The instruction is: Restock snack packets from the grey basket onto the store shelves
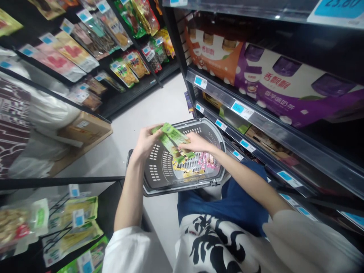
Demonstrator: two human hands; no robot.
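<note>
Wears a white shirt marked across the front with black print in thick, curved, brush-like strokes. Features short, loose, plain sleeves, leaving the forearms bare. Below the shirt, wears deep blue legwear of one colour, lower ends hidden.

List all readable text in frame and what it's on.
"香飘飘": orange carton
"香飘飘": purple carton
"香芋味奶茶": purple carton, under the brand
"23.80", top cut off by the frame: price tag at upper right
Too small or blurred to read: green packet, smaller shelf tags, snack bags, shirt print
</note>
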